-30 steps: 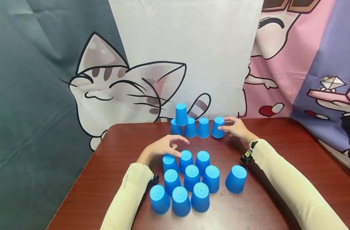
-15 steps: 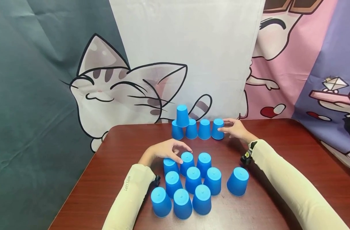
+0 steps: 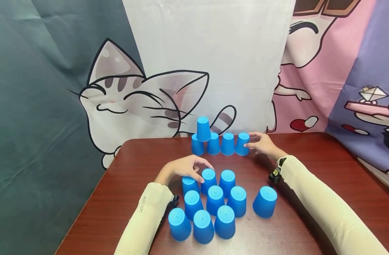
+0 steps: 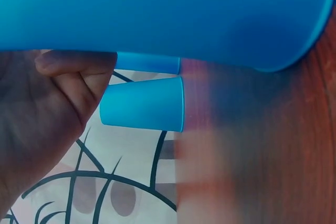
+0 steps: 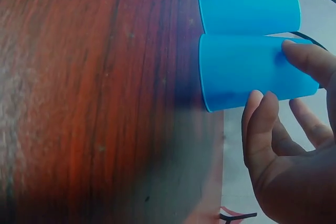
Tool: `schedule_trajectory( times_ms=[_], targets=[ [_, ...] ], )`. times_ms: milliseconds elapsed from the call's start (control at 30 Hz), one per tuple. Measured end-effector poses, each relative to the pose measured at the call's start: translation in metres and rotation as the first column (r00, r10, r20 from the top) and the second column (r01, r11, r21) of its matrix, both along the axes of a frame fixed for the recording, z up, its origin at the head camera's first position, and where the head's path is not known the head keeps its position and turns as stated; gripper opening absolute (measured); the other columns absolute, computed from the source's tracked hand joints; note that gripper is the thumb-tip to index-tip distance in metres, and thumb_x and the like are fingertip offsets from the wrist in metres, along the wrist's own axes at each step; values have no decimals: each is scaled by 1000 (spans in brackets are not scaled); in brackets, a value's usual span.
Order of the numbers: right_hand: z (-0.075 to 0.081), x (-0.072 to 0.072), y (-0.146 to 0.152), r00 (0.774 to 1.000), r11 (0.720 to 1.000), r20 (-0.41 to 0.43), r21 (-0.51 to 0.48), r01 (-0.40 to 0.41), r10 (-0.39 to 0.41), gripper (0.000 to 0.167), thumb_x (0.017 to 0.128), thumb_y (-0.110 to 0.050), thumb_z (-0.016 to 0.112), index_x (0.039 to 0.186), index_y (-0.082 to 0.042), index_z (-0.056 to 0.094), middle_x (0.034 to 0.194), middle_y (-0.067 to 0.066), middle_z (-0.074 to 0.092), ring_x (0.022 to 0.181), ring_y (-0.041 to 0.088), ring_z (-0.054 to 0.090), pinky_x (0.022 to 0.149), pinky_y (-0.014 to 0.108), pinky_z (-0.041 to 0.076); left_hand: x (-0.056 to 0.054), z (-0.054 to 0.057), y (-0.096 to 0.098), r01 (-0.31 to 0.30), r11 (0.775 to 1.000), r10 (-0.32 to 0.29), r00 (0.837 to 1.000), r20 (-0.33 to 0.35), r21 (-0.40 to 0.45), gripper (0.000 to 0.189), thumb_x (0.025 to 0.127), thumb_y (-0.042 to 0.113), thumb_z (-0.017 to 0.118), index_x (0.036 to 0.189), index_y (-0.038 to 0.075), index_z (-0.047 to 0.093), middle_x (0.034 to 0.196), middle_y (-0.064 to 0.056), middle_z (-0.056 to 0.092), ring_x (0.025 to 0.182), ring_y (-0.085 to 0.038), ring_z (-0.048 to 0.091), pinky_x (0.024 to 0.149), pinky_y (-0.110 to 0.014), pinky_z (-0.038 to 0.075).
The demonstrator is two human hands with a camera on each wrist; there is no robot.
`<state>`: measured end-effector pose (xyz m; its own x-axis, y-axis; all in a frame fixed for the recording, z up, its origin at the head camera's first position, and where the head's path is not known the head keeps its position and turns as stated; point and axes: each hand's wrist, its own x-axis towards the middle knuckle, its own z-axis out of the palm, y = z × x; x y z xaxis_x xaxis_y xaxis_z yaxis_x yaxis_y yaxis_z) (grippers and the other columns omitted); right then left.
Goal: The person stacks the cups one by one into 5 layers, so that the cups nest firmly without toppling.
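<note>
Upside-down blue cups stand on the table in two groups. In the head view my right hand [image 3: 262, 144] is at the right-end cup [image 3: 242, 144] of the far row. The right wrist view shows the thumb [image 5: 310, 61] on that cup's [image 5: 252, 72] side and fingertips along its lower side, pinching it. My left hand [image 3: 185, 168] reaches over the near group, its thumb and forefinger around the middle cup [image 3: 209, 182] of that group's back row. Another cup [image 4: 173, 14] fills the top of the left wrist view and hides part of the left hand.
One cup [image 3: 203, 129] sits on top of the far row's left end. Several more near cups [image 3: 203, 228] stand in front of the left hand. A lone cup [image 3: 265, 202] stands at the right of the brown table [image 3: 296, 212]. A cartoon-printed cloth [image 3: 232, 53] hangs behind.
The right hand has set the end cup down level beside its neighbour in the far row. The left hand has lowered onto the middle cup of the near group's back row.
</note>
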<state>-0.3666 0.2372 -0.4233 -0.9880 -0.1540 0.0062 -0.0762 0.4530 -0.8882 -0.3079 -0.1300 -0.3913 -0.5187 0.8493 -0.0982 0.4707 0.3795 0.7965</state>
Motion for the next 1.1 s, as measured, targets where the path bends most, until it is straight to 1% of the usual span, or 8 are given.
schedule_trajectory(
  times_ms=[167, 267, 400, 467, 667, 933, 1033, 1100],
  targets=[
    [4, 9, 4, 1000, 1000, 5, 10, -9, 9, 67, 89, -27, 75, 143, -2, 45, 137, 28, 53, 112, 44, 62, 79, 46, 57, 0, -1, 1, 13, 1000, -13, 1000, -2, 1, 51, 84, 25, 79, 132, 16, 63, 116, 9, 69, 77, -15, 55, 72, -31, 49],
    [9, 17, 6, 1000, 1000, 15, 14, -21, 21, 66, 91, -26, 73, 145, -2, 42, 139, 28, 51, 116, 44, 59, 81, 46, 57, 1, -3, 1, 19, 1000, -19, 1000, -2, 2, 51, 84, 25, 79, 132, 16, 62, 118, 9, 68, 79, -16, 56, 72, -32, 49],
    [15, 26, 8, 999, 998, 5, 40, -48, 48, 62, 92, -23, 71, 144, -3, 44, 140, 26, 52, 117, 41, 58, 78, 43, 57, 2, -4, 2, 9, 1000, -9, 1000, 7, 2, 51, 84, 26, 79, 132, 17, 62, 117, 8, 69, 92, -17, 61, 79, -36, 53],
    [17, 30, 9, 998, 997, -6, 49, -67, 67, 60, 92, -22, 71, 143, -4, 46, 139, 26, 52, 116, 41, 59, 77, 42, 57, 2, -4, 2, 0, 1000, 0, 1000, 4, 3, 51, 84, 27, 79, 131, 18, 62, 117, 7, 69, 93, -18, 62, 81, -37, 53],
    [17, 40, 7, 992, 990, -30, 85, -116, 119, 64, 91, -20, 72, 144, 0, 43, 139, 28, 51, 113, 42, 60, 74, 44, 57, 2, -4, 0, -21, 1000, 21, 1000, -17, 1, 50, 84, 27, 79, 131, 20, 63, 111, 6, 70, 76, -19, 57, 71, -32, 51],
    [18, 51, 14, 993, 989, -28, 102, -110, 114, 66, 90, -21, 73, 144, 1, 41, 138, 29, 51, 110, 40, 62, 74, 45, 57, 2, -6, 0, -45, 999, 45, 998, -34, -10, 51, 84, 31, 78, 132, 22, 62, 103, 6, 70, 70, -19, 55, 70, -32, 51],
    [21, 55, 20, 988, 982, -24, 113, -149, 152, 62, 90, -22, 73, 141, 1, 46, 135, 28, 55, 106, 34, 64, 73, 45, 57, 1, -5, 0, -57, 998, 57, 998, -33, -5, 51, 84, 31, 78, 132, 23, 62, 96, 2, 70, 69, -20, 56, 69, -33, 51],
    [23, 58, 25, 978, 971, -11, 118, -206, 209, 58, 90, -23, 72, 138, 1, 49, 132, 26, 58, 104, 30, 64, 72, 45, 57, 0, -5, 1, -57, 998, 57, 998, -34, 0, 50, 85, 30, 78, 132, 22, 62, 94, 1, 70, 68, -20, 56, 68, -33, 51]
  ],
)
